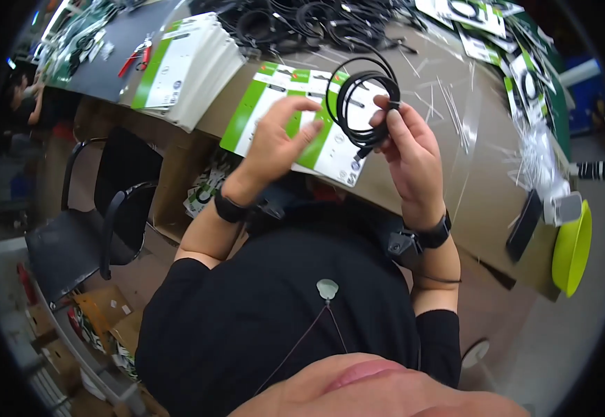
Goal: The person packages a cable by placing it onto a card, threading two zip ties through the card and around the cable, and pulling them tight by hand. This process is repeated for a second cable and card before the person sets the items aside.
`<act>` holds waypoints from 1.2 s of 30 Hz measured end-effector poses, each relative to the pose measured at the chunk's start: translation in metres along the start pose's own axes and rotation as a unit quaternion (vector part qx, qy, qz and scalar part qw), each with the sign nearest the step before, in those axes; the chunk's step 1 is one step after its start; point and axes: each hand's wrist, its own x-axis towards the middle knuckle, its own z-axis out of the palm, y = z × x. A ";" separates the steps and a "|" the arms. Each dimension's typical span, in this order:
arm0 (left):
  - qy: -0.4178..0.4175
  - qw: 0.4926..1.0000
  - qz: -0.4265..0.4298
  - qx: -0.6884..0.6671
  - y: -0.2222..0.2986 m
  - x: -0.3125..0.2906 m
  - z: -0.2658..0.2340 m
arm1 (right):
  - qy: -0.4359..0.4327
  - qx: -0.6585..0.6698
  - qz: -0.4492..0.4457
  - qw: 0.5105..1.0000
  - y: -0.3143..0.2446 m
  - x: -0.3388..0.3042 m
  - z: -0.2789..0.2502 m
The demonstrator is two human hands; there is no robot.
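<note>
A coiled black cable hangs from my right hand, pinched between thumb and fingers at the right side of its loops. One plug end of the cable dangles at the coil's bottom. My left hand is apart from the coil, to its left, with thumb and fingers spread and a little blurred; nothing shows in it. Beneath both hands several green-and-white packaging cards lie side by side at the table's near edge, partly covered by the left hand and the coil.
A tall stack of similar cards stands left, beside red-handled cutters. Black cables heap at the back. White ties lie scattered right, near carded cables, a dark phone-like slab and a yellow-green bowl. A black chair stands left.
</note>
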 end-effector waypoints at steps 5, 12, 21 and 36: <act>-0.030 0.964 -0.111 -0.239 0.003 0.011 0.033 | 0.009 0.017 0.006 1.000 0.015 -0.017 -0.048; -0.005 0.953 -0.106 -0.284 0.023 0.003 0.030 | 0.021 -0.033 -0.010 0.999 0.021 -0.037 -0.047; -0.107 0.959 -0.138 -0.225 0.037 -0.016 -0.012 | 0.044 -0.207 -0.072 0.975 0.017 -0.046 -0.018; -0.053 0.707 -0.177 -0.682 0.076 -0.010 -0.020 | 0.090 -0.262 -0.188 0.942 -0.017 -0.081 0.042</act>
